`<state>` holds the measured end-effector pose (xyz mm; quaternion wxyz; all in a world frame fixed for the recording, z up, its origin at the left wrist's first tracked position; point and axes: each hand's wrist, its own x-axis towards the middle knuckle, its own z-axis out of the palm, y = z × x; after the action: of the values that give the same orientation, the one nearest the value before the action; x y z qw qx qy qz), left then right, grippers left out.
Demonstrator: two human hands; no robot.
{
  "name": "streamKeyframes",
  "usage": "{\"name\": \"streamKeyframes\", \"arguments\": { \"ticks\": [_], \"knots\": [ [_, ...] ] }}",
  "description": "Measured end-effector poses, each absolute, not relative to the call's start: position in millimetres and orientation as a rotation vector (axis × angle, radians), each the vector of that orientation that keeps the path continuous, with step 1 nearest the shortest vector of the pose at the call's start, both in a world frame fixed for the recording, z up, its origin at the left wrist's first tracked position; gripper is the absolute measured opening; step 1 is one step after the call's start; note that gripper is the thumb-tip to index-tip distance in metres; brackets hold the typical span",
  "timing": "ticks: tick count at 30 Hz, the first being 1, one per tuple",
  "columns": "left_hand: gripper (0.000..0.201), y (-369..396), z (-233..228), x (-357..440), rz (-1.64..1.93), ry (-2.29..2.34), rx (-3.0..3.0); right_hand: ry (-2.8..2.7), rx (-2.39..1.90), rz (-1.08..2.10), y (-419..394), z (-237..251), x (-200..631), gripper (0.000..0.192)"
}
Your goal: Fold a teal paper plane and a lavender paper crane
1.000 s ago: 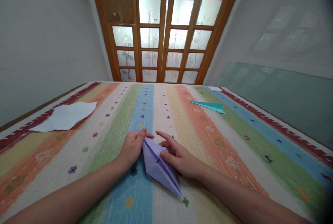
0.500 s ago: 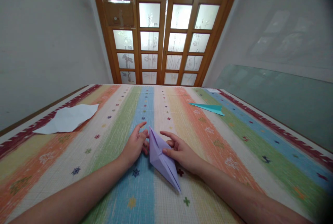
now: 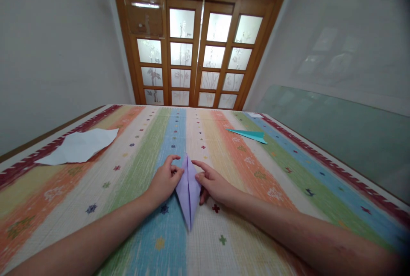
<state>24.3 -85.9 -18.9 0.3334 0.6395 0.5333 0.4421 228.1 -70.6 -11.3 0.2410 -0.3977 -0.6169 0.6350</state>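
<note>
And here at near centre, the purple folded paper (image 3: 188,195) points far and near, the right hand (image 3: 199,172) pinching its right edge, index reaching past, while the left hand (image 3: 180,165) has its thumb at the left edge. Striped cloth (image 3: 141,173) spreads broadly either side, towards white paper (image 3: 80,145) at far left and teal folded paper (image 3: 251,135) at far right. The purple sheet hides fingertips, so I can't tell whether the left grips; both forearms run out of frame.

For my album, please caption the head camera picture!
Left hand and right hand hold folded purple paper over a striped tablecloth.
</note>
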Motion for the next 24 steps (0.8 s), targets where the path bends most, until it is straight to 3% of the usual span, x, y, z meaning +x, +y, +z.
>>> {"name": "streamKeyframes", "arguments": {
  "ticks": [6, 10, 16, 24],
  "knots": [
    [0.014, -91, -13, 24, 0.987, 1.433, 1.877, -2.025, -1.187, 1.480, -70, 1, 235, 0.069],
    [0.019, -98, -11, 28, 0.824, 1.489, 2.162, -2.359, -1.161, 0.906, -69, 3, 246, 0.055],
    [0.036, -103, -15, 32, 0.608, 1.537, 2.531, -2.546, -1.025, 0.357, -66, 2, 247, 0.031],
    [0.050, -99, -19, 31, 0.403, 1.506, 2.579, -2.601, -0.847, 0.289, -61, -8, 247, 0.041]
  ]
}}
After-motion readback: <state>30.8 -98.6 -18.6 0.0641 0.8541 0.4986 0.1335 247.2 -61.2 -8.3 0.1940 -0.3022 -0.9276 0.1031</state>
